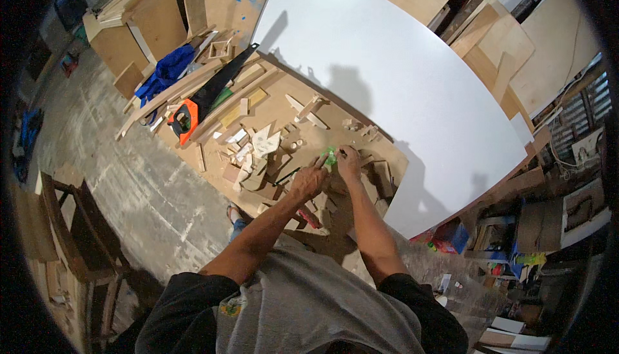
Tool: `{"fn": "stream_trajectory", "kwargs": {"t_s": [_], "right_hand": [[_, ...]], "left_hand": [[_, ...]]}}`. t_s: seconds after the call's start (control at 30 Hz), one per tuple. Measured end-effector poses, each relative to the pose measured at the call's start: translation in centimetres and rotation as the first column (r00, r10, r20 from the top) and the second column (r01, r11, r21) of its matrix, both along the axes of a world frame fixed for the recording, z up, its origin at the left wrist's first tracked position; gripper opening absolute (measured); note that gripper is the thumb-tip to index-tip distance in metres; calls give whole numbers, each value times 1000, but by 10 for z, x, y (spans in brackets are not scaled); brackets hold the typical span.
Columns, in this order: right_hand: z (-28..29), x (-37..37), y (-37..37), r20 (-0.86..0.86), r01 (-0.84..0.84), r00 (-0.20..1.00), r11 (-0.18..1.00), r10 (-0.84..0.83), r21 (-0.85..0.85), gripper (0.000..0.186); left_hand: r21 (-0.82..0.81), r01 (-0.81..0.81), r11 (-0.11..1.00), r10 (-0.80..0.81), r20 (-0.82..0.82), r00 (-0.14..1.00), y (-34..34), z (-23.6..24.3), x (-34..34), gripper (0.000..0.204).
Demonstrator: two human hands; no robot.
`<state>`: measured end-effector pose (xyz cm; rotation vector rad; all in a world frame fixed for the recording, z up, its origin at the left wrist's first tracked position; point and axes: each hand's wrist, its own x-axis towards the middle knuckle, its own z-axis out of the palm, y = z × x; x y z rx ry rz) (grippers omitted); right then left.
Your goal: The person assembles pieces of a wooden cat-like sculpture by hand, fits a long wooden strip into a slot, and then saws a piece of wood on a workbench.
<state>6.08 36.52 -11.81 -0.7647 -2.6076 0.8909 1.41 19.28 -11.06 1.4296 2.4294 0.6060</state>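
Note:
Both my forearms reach up to a wooden worktop (186, 153) strewn with small cut wood pieces (264, 140). My left hand (309, 177) has its fingers closed near a crumpled green object (331, 155); what it holds is too small to make out. Just to the right, my right hand (348, 160) is pinched at that green object, with a small dark item between the fingers that I cannot name. A dark thin rod (287, 177) lies left of my left hand, and a red object (309, 218) shows below it.
An orange-handled handsaw (185, 120) lies on wood strips beside blue cloth (166, 70). A large white curved panel (387, 57) covers the back right. Plywood sheets (145, 22) stand back left, a wooden frame (71, 225) at left, cluttered shelving (548, 231) at right.

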Motion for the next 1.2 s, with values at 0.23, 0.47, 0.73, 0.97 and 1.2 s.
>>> {"fn": "stream_trajectory", "kwargs": {"t_s": [0.23,0.47,0.73,0.97,1.2], "right_hand": [[-2,9,11,-133,91,986,994,-99,-62,24],[18,25,23,-531,91,806,941,-262,-326,16],[122,81,-64,-550,-263,723,569,-419,-779,13],[109,87,-113,-583,-248,768,716,-265,-652,11],[132,86,-133,-606,-134,791,990,83,-40,13]], "left_hand": [[-79,11,997,-13,-21,1000,0,19,4,29],[266,-184,946,87,339,937,-13,20,-3,24],[93,-689,719,-274,949,-158,-76,66,-3,29],[56,-623,781,-350,864,-361,-112,99,14,20],[63,-610,790,-298,909,-291,-124,118,29,24]]}}
